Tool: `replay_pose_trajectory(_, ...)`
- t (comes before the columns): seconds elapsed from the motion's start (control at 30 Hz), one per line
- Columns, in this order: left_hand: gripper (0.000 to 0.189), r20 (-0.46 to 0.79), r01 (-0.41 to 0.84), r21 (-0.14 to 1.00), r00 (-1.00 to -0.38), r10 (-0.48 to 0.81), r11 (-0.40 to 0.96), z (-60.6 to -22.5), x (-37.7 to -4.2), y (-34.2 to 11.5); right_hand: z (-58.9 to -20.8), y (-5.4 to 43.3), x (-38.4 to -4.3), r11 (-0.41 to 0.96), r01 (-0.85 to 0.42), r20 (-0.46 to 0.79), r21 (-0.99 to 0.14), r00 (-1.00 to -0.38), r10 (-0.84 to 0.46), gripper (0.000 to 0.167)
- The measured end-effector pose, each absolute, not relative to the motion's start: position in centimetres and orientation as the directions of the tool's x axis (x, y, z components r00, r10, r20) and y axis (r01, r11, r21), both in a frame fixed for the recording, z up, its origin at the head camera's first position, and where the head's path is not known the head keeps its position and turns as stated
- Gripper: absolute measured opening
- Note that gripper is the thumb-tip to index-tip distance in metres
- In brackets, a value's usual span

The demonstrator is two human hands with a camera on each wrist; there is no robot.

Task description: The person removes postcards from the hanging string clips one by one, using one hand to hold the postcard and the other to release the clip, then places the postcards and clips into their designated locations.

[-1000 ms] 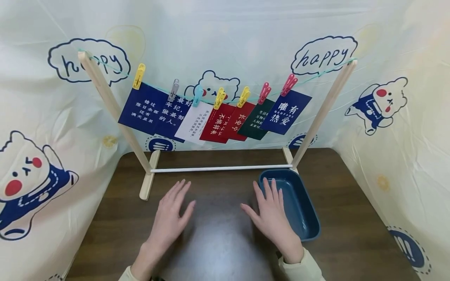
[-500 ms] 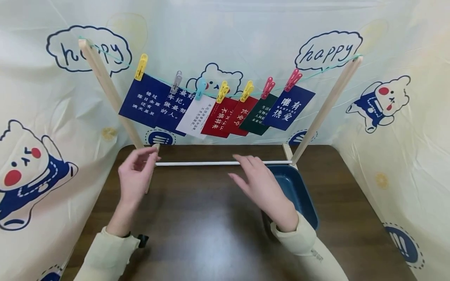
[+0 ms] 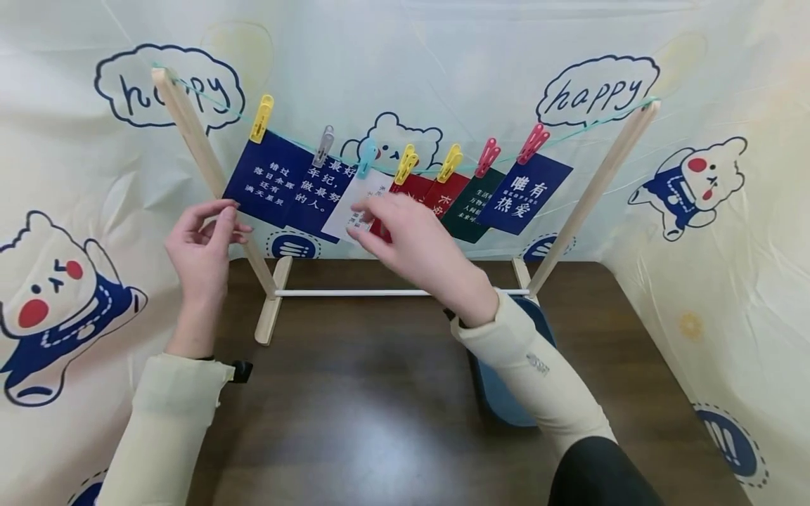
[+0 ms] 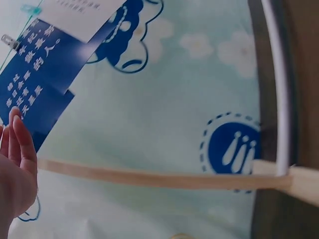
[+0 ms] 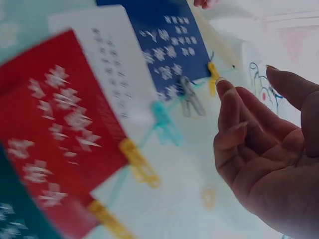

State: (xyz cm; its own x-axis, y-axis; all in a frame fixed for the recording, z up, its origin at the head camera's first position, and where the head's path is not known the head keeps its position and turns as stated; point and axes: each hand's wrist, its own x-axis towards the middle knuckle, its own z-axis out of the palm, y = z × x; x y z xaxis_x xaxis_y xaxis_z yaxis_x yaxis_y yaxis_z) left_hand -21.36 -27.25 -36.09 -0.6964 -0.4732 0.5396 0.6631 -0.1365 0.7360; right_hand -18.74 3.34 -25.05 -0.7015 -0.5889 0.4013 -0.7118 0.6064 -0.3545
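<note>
A row of cards hangs by plastic clothespins from a thin green string. My left hand [image 3: 204, 242] is raised beside the left post, fingers loosely bent, fingertips close to the lower left corner of the leftmost navy card [image 3: 266, 179]. A yellow clothespin [image 3: 261, 119] holds that card's top. In the left wrist view, the fingers [image 4: 22, 137] overlap the card's edge. My right hand [image 3: 418, 242] hovers before the white card [image 3: 344, 207] and the red cards, partly covering them. In the right wrist view, its thumb and fingers are apart with nothing between them [image 5: 264, 134].
Two wooden posts, the left [image 3: 196, 140] and the right [image 3: 595, 197], carry the string; a white rod [image 3: 354, 292] joins their feet. A dark blue tray [image 3: 503, 397] sits on the brown table [image 3: 329, 422] under my right forearm. Patterned cloth [image 3: 392, 63] surrounds the table.
Both hands have risen from over the table toward the hanging cards. The left went up to the left post; the right moved up and left, away from the tray.
</note>
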Motion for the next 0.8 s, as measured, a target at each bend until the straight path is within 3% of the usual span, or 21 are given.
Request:
replay_pose_trajectory(0.17,0.023,0.576,0.671,0.739,-0.672,-0.465,-0.054,-34.0,-22.0,-28.0,-21.0,1.0,-19.9,0.607,-0.754,0.429,-0.251,-0.649,-0.628,0.037)
replay_pose_trajectory(0.27,0.026,0.557,0.663,0.744,-0.683,-0.472,-0.082,-33.1,-22.3,-28.5,-18.8,-0.7,-21.1,0.592,-0.770,0.425,-0.237,-0.631,-0.650,0.035)
replay_pose_trajectory(0.4,0.029,0.528,0.627,0.774,-0.715,-0.457,-0.086,-32.4,-22.5,-28.9,-16.6,-3.3,-23.1,0.620,-0.743,0.344,-0.251,-0.667,-0.660,0.036)
replay_pose_trajectory(0.63,0.035,0.516,0.558,0.830,-0.777,-0.361,-0.015,-32.5,-22.3,-28.4,-15.4,-6.7,-26.3,0.712,-0.702,0.340,0.000,-0.669,-0.661,0.041)
replay_pose_trajectory(0.8,0.033,0.504,0.534,0.845,-0.786,-0.358,0.018,-32.3,-22.5,-27.9,-15.2,-7.9,-27.6,0.732,-0.680,0.296,0.033,-0.693,-0.657,0.050)
